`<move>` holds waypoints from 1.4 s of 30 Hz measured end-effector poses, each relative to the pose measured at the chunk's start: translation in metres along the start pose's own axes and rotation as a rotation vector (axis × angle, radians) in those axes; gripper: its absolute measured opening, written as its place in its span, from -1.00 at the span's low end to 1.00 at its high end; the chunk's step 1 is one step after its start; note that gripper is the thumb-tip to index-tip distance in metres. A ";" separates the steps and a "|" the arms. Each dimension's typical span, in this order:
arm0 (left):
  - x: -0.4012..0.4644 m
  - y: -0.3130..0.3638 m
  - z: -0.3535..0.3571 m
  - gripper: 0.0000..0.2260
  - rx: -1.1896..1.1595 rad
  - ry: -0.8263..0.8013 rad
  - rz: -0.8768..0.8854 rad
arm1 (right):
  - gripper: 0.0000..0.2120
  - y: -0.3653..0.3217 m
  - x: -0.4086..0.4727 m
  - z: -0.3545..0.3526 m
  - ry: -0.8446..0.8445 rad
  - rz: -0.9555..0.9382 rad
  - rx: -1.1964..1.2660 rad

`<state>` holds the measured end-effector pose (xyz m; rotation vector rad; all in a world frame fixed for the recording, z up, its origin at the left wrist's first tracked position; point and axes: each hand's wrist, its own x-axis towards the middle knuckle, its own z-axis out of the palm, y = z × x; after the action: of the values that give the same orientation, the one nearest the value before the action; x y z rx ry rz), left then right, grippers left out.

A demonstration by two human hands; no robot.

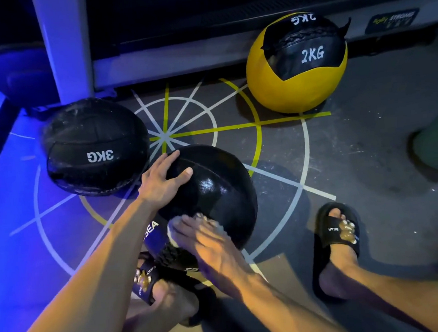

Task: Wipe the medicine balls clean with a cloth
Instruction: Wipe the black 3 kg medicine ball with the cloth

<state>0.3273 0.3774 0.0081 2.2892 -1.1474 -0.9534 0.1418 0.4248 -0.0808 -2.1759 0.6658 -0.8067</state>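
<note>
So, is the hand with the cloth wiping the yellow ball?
No, the right hand presses the cloth on the near black ball; the yellow ball sits apart, untouched.

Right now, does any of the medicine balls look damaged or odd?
Yes. The 3KG ball at the left looks sagged and flattened, with dusty scuffs on top. The yellow 2KG ball has a loose black flap sticking out at its upper right.
</note>
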 end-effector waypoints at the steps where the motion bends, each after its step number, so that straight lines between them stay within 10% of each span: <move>1: 0.000 -0.002 -0.001 -0.25 -0.014 -0.010 0.007 | -0.63 0.007 -0.004 -0.001 -0.012 -0.030 -0.001; 4: 0.000 -0.007 -0.003 -0.27 -0.033 -0.008 0.025 | -0.59 0.017 0.010 -0.031 0.015 -0.120 -0.012; 10: 0.004 -0.006 0.000 -0.27 -0.016 -0.016 0.013 | -0.54 0.037 0.049 -0.071 0.351 0.397 -0.026; 19: 0.006 -0.030 -0.012 -0.33 -0.169 0.010 -0.003 | -0.53 0.026 -0.030 -0.037 0.131 -0.027 -0.109; 29: -0.036 -0.025 -0.014 -0.15 -0.076 0.068 -0.027 | -0.62 0.059 -0.043 -0.017 0.551 1.595 0.853; 33: -0.053 -0.040 -0.008 0.15 -0.125 0.045 -0.051 | -0.56 0.053 -0.042 -0.010 0.592 1.662 1.042; 42: -0.082 -0.020 0.006 0.11 -0.040 0.061 0.072 | -0.70 0.050 -0.059 -0.044 0.718 1.659 1.001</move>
<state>0.2983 0.4552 0.0236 2.2138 -1.1665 -0.8663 0.0604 0.4136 -0.1149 -0.0285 1.5525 -0.6157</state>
